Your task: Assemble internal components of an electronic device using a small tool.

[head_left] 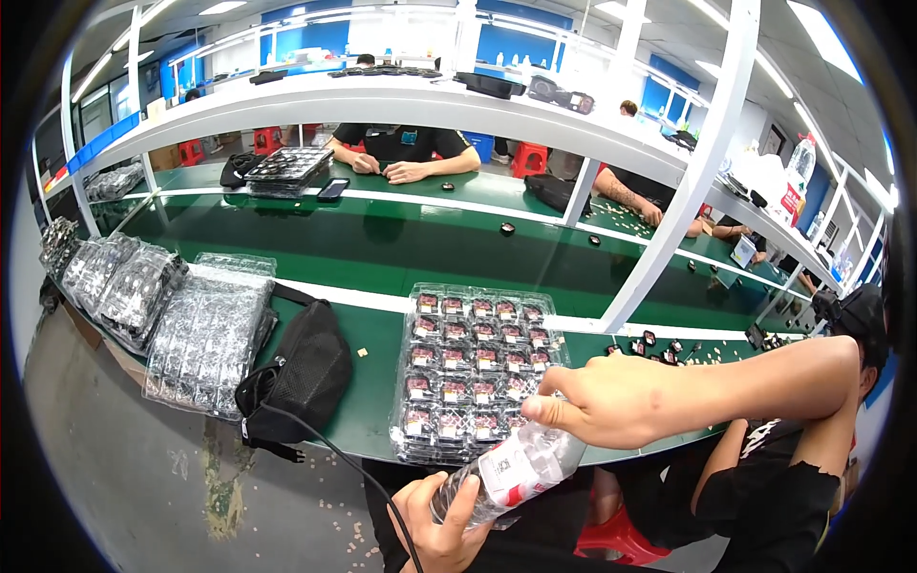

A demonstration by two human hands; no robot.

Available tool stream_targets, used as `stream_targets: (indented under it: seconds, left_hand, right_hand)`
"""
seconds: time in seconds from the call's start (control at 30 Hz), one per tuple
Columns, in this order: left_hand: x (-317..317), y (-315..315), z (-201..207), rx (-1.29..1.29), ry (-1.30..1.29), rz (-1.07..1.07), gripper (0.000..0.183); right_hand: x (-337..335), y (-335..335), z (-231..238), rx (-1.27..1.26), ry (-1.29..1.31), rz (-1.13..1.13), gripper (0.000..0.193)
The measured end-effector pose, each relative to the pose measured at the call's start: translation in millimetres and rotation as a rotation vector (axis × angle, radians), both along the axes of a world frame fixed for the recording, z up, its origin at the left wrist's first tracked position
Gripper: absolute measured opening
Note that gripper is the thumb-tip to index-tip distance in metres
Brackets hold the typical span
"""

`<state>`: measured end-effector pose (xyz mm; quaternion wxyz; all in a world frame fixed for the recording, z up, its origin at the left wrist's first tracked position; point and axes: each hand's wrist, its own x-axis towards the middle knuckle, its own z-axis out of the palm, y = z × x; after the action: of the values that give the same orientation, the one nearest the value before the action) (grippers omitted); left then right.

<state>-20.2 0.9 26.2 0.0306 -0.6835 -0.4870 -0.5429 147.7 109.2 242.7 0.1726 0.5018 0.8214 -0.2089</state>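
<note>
My left hand (441, 523) is wrapped round the lower part of a clear plastic bottle (549, 456) with a white and red label. The bottle is tilted, its other end pointing up and to the right. Above that end is my right hand (597, 406), thumb and forefinger closed in a pinch. Whatever those fingers hold is hidden. Just beyond both hands, a stack of clear plastic trays (405, 382) lies on the green table (368, 420). Small dark parts with pink and white labels fill the top tray's compartments.
A black bag (310, 368) with a thin cable (353, 460) lies left of the trays. More clear trays (205, 334) are piled farther left. Loose black parts (650, 339) lie to the right. A white post (683, 177) rises beyond them. Other people work across the belt and at right.
</note>
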Motion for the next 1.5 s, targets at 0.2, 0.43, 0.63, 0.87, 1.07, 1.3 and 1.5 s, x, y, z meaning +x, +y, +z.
stream_targets:
  seconds: [0.2, 0.43, 0.63, 0.87, 1.07, 1.3, 1.5]
  left_hand:
    - [-12.1, 6.1, -7.9, -0.571, -0.562, -0.806, 0.081]
    - [9.6, -6.6, -11.5, -0.243, -0.297, -0.259, 0.083]
    - [12.9, -9.6, -10.2, -0.221, -0.269, -0.186, 0.088]
    - [16.7, -7.0, -26.3, -0.245, -0.445, -0.525, 0.118]
    - [1.4, -14.9, -19.8, -0.365, -0.355, -0.784, 0.082]
    - [-7.0, -34.3, -33.5, -0.508, -0.332, -0.891, 0.059]
    - [-12.0, -31.4, -33.7, -0.539, -0.355, -0.821, 0.06]
  right_hand:
    - [29.7, 15.0, -14.6, 0.942, 0.43, 1.44, 0.03]
    - [20.5, -9.5, -9.3, 0.48, 0.16, 0.566, 0.036]
    - [18.2, -10.4, -12.3, 0.292, 0.14, 0.28, 0.036]
    - [15.3, 5.5, 36.8, 0.488, 0.575, 0.261, 0.026]
    - [75.7, 81.7, 154.4, 1.072, 0.482, 0.122, 0.028]
    - [115.3, 165.9, 221.3, 1.618, 0.466, -0.17, 0.029]
    - [169.3, 248.0, 251.1, 1.822, 0.196, -0.242, 0.045]
